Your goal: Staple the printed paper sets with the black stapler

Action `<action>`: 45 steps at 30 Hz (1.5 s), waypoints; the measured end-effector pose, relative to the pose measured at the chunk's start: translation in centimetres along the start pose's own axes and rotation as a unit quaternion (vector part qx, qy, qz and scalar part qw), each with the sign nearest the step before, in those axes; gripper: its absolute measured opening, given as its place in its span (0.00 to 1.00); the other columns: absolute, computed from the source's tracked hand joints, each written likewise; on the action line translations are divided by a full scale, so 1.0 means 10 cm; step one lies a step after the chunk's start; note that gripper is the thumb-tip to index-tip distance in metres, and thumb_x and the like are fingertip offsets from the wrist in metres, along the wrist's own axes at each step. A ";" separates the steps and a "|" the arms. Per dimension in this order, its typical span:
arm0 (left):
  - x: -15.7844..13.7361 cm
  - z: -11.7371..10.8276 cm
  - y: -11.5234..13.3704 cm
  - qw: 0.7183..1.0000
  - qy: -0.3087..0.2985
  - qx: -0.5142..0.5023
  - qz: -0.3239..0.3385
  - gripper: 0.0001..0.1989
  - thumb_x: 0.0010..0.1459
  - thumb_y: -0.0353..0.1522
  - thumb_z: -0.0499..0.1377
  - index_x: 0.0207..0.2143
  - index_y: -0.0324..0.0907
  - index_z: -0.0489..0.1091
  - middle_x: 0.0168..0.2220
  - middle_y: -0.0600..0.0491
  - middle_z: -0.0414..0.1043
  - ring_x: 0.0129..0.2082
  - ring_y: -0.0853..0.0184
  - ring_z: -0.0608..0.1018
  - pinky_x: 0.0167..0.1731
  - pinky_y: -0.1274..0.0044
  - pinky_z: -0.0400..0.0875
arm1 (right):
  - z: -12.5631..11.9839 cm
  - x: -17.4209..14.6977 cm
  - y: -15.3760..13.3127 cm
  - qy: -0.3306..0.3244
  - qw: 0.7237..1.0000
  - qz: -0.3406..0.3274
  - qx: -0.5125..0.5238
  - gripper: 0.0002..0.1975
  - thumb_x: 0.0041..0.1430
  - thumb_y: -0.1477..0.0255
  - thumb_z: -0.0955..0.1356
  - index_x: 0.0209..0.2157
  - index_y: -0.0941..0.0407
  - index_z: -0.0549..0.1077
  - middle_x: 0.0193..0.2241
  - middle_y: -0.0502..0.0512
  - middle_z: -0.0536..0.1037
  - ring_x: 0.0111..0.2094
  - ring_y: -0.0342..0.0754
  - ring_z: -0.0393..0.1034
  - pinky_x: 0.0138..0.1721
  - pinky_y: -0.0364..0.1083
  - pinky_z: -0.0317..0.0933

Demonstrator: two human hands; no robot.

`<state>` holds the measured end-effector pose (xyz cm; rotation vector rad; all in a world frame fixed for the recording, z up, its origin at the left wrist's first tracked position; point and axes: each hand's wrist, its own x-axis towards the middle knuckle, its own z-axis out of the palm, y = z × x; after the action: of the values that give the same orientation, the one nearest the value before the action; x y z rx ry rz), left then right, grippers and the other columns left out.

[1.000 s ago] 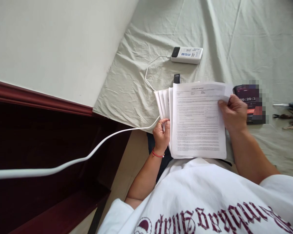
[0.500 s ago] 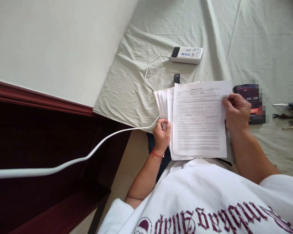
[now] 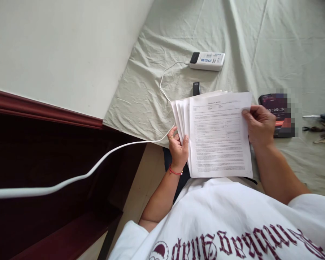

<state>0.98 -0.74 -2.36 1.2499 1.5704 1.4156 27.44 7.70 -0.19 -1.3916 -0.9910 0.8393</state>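
Observation:
Several printed paper sheets (image 3: 219,137) are held up in front of my white shirt, their left edges fanned out. My left hand (image 3: 178,146) grips the fanned sheets at the lower left edge, thumb in front and fingers partly behind. At the upper right edge of the front sheet, my right hand (image 3: 260,124) pinches the paper between thumb and fingers. Dense lines of text and a small table cover the front page; the pages behind show only as edges at the left and top.
A white power bank (image 3: 207,61) lies on the green cloth (image 3: 151,72), with a white cable (image 3: 105,159) crossing left. A small black object (image 3: 196,88) sits above the papers. To the right are a phone (image 3: 276,115), partly blurred, and keys (image 3: 322,130). A cream panel (image 3: 56,54) stands left.
The front sheet has shifted slightly left, with my right hand moving along with it. My left fingers have loosened and spread a little at the fanned edges. The cable has moved slightly.

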 end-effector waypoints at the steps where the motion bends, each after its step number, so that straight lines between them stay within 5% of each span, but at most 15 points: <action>1: -0.01 -0.01 0.00 1.000 -0.002 0.003 -0.002 0.30 0.68 0.45 0.60 0.65 0.45 0.54 0.40 0.48 0.79 0.40 0.63 0.84 0.43 0.71 0.78 | 0.00 0.00 0.02 -0.003 1.000 0.000 -0.006 0.09 0.53 0.67 0.76 0.34 0.56 0.79 0.28 0.49 0.77 0.28 0.43 0.67 0.32 0.44 0.62; 4: -0.02 -0.03 -0.01 0.999 -0.006 0.033 -0.004 0.32 0.68 0.45 0.60 0.67 0.44 0.55 0.45 0.44 0.81 0.46 0.60 0.84 0.46 0.69 0.79 | -0.01 -0.01 0.07 -0.009 0.999 -0.002 -0.045 0.09 0.55 0.66 0.75 0.36 0.56 0.79 0.29 0.48 0.77 0.28 0.42 0.66 0.32 0.43 0.62; 9: 0.01 -0.05 0.00 0.997 -0.005 0.080 0.010 0.22 0.68 0.46 0.59 0.58 0.43 0.69 0.50 0.42 0.81 0.49 0.57 0.84 0.49 0.67 0.78 | 0.00 -0.03 0.03 -0.015 0.989 -0.057 -0.138 0.06 0.57 0.66 0.73 0.34 0.54 0.78 0.40 0.53 0.77 0.39 0.46 0.73 0.39 0.44 0.70; 17: 0.03 -0.07 0.02 0.996 -0.034 0.084 0.005 0.23 0.62 0.47 0.65 0.53 0.44 0.71 0.46 0.45 0.82 0.43 0.58 0.84 0.44 0.68 0.79 | 0.09 -0.12 0.04 -0.082 0.993 -0.064 -0.053 0.05 0.60 0.66 0.73 0.36 0.50 0.79 0.50 0.55 0.79 0.53 0.52 0.75 0.55 0.54 0.71; 22: 0.03 -0.09 0.02 0.996 -0.052 0.077 0.008 0.19 0.64 0.46 0.63 0.50 0.43 0.72 0.44 0.47 0.83 0.44 0.59 0.85 0.44 0.69 0.80 | 0.11 -0.12 0.06 -0.094 0.994 -0.054 0.000 0.08 0.60 0.62 0.74 0.38 0.50 0.78 0.51 0.54 0.79 0.55 0.55 0.76 0.56 0.57 0.71; 28: 0.02 -0.11 0.04 0.997 -0.077 -0.026 -0.016 0.17 0.66 0.44 0.62 0.51 0.45 0.74 0.49 0.47 0.82 0.52 0.60 0.83 0.55 0.67 0.78 | 0.09 -0.07 0.04 -0.088 0.995 0.024 0.044 0.25 0.52 0.56 0.79 0.47 0.49 0.73 0.43 0.52 0.82 0.48 0.53 0.79 0.51 0.54 0.73; 31: 0.00 -0.14 0.05 0.991 -0.083 -0.093 -0.042 0.19 0.65 0.45 0.63 0.53 0.46 0.74 0.53 0.47 0.81 0.53 0.59 0.83 0.57 0.65 0.78 | 0.07 -0.10 -0.05 -0.149 0.981 0.094 0.081 0.32 0.50 0.52 0.79 0.53 0.47 0.71 0.41 0.52 0.84 0.43 0.54 0.81 0.43 0.53 0.76; 37: -0.07 -0.24 0.12 0.969 -0.180 -0.132 -0.104 0.24 0.57 0.47 0.70 0.51 0.43 0.78 0.52 0.43 0.83 0.51 0.54 0.84 0.53 0.60 0.81 | -0.03 -0.21 -0.19 -0.260 0.927 0.235 0.135 0.27 0.44 0.52 0.81 0.43 0.51 0.81 0.37 0.55 0.86 0.40 0.60 0.83 0.41 0.58 0.79; 41: -0.09 -0.33 0.22 0.946 -0.271 -0.135 -0.117 0.26 0.52 0.43 0.74 0.52 0.44 0.79 0.53 0.43 0.82 0.52 0.51 0.84 0.55 0.56 0.80 | -0.09 -0.23 -0.19 -0.298 0.907 0.257 0.153 0.29 0.38 0.55 0.84 0.42 0.51 0.83 0.39 0.55 0.86 0.41 0.62 0.83 0.44 0.61 0.79; 45: -0.09 -0.39 0.34 0.933 -0.323 -0.093 -0.129 0.25 0.54 0.43 0.73 0.52 0.43 0.79 0.55 0.44 0.81 0.57 0.50 0.81 0.61 0.54 0.74 | -0.11 -0.23 -0.19 -0.366 0.882 0.269 0.126 0.25 0.41 0.63 0.84 0.43 0.52 0.84 0.43 0.56 0.86 0.45 0.62 0.83 0.49 0.60 0.77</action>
<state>-1.60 -2.99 1.54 1.1804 1.0674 0.8368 27.41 5.04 1.65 -1.1334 -0.9945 1.9420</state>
